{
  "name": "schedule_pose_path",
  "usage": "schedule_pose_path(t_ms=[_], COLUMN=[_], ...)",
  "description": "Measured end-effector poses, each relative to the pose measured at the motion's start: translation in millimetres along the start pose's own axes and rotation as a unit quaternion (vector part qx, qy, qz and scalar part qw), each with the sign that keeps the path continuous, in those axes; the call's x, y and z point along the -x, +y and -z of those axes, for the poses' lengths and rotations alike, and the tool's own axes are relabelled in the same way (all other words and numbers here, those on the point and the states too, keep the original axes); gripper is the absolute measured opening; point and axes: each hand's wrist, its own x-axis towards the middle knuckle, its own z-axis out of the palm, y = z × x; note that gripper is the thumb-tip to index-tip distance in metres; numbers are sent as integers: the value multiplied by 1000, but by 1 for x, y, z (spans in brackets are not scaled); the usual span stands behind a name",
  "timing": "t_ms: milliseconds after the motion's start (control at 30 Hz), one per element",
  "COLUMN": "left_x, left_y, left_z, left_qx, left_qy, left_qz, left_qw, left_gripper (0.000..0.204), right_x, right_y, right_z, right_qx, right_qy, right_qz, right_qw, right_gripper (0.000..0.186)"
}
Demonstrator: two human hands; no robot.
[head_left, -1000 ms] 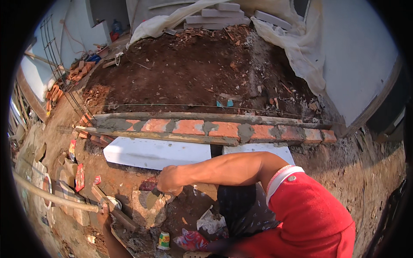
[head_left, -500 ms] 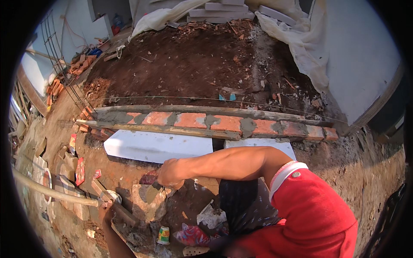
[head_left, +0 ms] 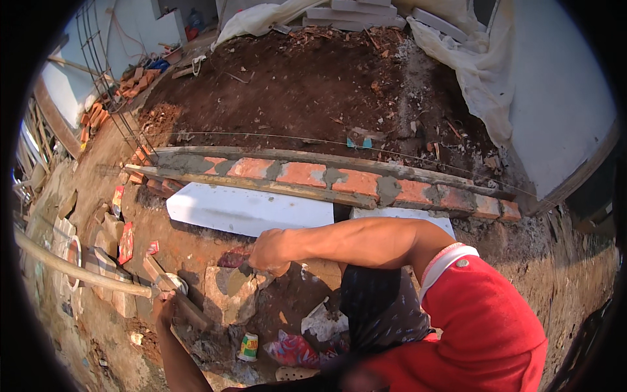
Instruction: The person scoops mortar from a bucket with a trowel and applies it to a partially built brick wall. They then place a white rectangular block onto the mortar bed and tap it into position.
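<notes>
My left hand (head_left: 164,304) is closed around the end of a long, pale wooden pole (head_left: 85,269) that comes in from the left edge. My right hand (head_left: 269,253), on the red-sleeved arm, is a closed fist just in front of a white slab. From it what looks like a trowel (head_left: 235,279) points down over a rough stone block (head_left: 222,304); its handle is hidden in the fist. Beyond lies a row of red bricks (head_left: 302,174) with grey mortar between them, edged by wooden boards (head_left: 261,185).
White slabs (head_left: 248,210) lie along the bricks' near side. A taut string (head_left: 294,136) runs above the row. Steel bars (head_left: 98,72) stand at the left end. Near me are a green-and-yellow cup (head_left: 248,347), a red wrapper (head_left: 290,349) and a short plank (head_left: 173,287).
The view has shifted, so most of the scene sits a little further right. Both hands keep their grips and nearly the same places relative to the stone and slab.
</notes>
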Motion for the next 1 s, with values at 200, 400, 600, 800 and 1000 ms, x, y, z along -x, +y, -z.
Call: schedule_pose_path(t_ms=[200,400,600,800,1000], left_x=[4,-13,-11,0,0], left_y=[5,-17,-4,1,-3], left_z=[1,-6,-11,-22,-22], left_qx=[41,-113,-204,-143,-141], left_qy=[-58,46,36,77,75], left_qz=[8,-26,-58,-1,-22], left_qw=[997,992,977,987,987], left_gripper=[24,42,58,62,62], right_x=[1,4,13,14,8], right_y=[2,15,12,3,9], right_z=[1,-6,4,9,4], right_qx=[-7,6,10,-18,-10], right_qy=[-22,13,48,71,95], right_qz=[-32,43,60,48,68], right_qw=[999,999,997,996,993], right_gripper=[26,36,42,42,32])
